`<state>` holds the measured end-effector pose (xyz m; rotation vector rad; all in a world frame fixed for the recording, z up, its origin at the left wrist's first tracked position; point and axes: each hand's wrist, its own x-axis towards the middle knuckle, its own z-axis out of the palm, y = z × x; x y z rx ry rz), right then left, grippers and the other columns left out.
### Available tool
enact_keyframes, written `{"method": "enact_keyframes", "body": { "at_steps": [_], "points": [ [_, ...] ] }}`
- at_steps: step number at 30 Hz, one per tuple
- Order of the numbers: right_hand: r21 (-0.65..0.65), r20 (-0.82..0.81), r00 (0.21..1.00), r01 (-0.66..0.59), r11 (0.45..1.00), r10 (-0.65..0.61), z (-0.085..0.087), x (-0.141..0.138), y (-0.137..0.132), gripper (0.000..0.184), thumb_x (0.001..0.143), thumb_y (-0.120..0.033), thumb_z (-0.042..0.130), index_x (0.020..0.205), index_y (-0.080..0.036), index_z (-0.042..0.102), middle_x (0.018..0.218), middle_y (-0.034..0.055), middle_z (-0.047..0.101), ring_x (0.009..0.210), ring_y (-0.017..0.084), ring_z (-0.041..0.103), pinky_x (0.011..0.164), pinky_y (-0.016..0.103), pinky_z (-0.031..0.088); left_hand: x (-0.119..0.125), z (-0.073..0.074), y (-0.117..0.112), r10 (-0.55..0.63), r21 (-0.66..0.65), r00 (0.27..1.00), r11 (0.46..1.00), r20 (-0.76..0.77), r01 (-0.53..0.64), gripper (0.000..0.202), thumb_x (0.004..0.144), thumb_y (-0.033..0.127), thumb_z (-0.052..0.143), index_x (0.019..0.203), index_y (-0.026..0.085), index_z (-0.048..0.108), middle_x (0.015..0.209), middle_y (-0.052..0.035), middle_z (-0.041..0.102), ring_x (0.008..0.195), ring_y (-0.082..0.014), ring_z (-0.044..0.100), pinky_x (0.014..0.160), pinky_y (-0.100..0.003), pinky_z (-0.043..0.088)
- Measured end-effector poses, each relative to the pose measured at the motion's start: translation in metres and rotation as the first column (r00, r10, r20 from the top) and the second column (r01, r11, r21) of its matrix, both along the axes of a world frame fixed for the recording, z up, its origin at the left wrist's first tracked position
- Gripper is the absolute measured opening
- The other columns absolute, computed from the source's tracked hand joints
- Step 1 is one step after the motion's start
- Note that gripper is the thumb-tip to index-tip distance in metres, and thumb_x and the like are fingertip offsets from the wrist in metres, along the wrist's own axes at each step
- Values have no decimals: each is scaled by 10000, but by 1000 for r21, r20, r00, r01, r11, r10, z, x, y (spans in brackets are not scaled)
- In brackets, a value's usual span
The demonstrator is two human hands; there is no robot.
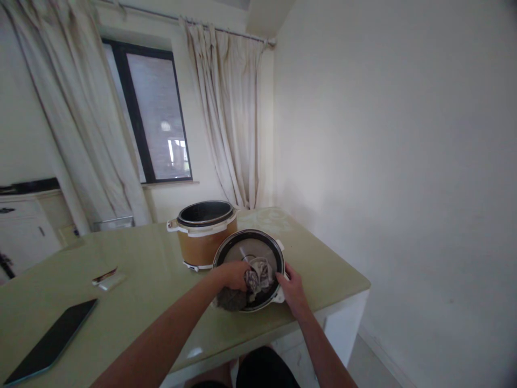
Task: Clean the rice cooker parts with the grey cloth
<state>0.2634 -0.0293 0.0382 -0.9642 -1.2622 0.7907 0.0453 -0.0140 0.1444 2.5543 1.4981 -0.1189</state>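
A round cooker lid (234,253) with a dark rim stands tilted on the counter, its inner side facing me. My left hand (236,275) is closed on a crumpled, patterned cloth (262,272) pressed against the inside of the lid. A darker grey bunch of fabric (231,300) hangs below that hand; whether it belongs to the same cloth I cannot tell. At the lid's right edge, my right hand (291,288) grips the rim with the thumb on the inner side. Just behind the lid sits the pressure cooker body (202,245), gold-brown and white, uncovered on top.
The pale green counter (157,302) has its front edge close to my body. On its left lie a dark flat tablet-like slab (52,342) and a small packet (111,280). A white wall (396,161) rises on the right; curtains (230,108) and a window stand behind.
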Motion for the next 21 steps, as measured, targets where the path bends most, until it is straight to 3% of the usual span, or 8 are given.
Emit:
{"method": "enact_keyframes", "body": {
  "at_steps": [2, 4, 8, 12, 14, 17, 21],
  "points": [
    [18, -16, 1000, 8, 1000, -8, 0, -1, -1, 476, 730, -331, 664, 1155, -163, 796, 1155, 115, 803, 1071, 327, 734, 988, 448, 575, -8, 3, 0, 79, 133, 994, 989, -72, -69, 306, 719, 174, 802, 1024, 181, 785, 1165, -142, 751, 1192, -412, 632, 922, -490, 575],
    [19, -23, 1000, 8, 1000, -8, 1, -2, -3, 498, 719, -322, 664, 1176, -168, 791, 1180, 118, 797, 1086, 328, 731, 1000, 457, 572, -13, 6, 2, 144, 247, 988, 961, -50, -128, 257, 833, 123, 682, 1075, 156, 763, 1298, -167, 685, 1325, -448, 517, 993, -554, 531],
    [8, 13, 1000, -14, 1000, 14, 8, -1, -7, 481, 727, -318, 650, 1160, -166, 792, 1162, 113, 801, 1070, 321, 733, 993, 447, 571, -5, 8, 9, 264, 377, 962, 886, 65, -269, 357, 938, 188, 603, 1289, 195, 669, 1432, -154, 566, 1346, -422, 467, 1000, -525, 536],
    [32, 44, 999, -32, 999, 31, 9, 1, -8, 471, 734, -314, 639, 1151, -158, 792, 1169, 110, 798, 1062, 318, 726, 982, 422, 568, 32, 2, 17, 432, 322, 853, 796, 293, -513, 415, 944, 354, 598, 1345, 248, 616, 1413, -156, 568, 1281, -368, 539, 939, -464, 563],
    [31, 57, 998, -25, 999, 23, 7, 3, -7, 498, 733, -310, 626, 1176, -147, 787, 1173, 107, 797, 1053, 319, 725, 969, 414, 570, 55, -3, 16, 446, 254, 799, 784, 404, -566, 448, 957, 451, 558, 1357, 255, 605, 1389, -141, 599, 1249, -331, 585, 967, -437, 548],
    [22, 68, 998, -19, 1000, 17, 1, 5, -4, 518, 739, -299, 599, 1196, -143, 785, 1186, 98, 793, 1078, 321, 716, 985, 409, 562, 76, -11, 11, 327, 222, 845, 867, 422, -446, 451, 951, 508, 548, 1297, 239, 652, 1334, -125, 660, 1216, -301, 641, 1012, -395, 528],
    [1, 36, 999, -18, 1000, 18, -2, 6, 1, 525, 699, -280, 607, 1171, -159, 800, 1212, 92, 788, 1163, 337, 695, 1079, 454, 516, 69, -12, 4, 170, 128, 946, 969, 277, -212, 428, 962, 485, 525, 1244, 221, 710, 1284, -127, 728, 1200, -299, 685, 1022, -378, 535]
  ]
}}
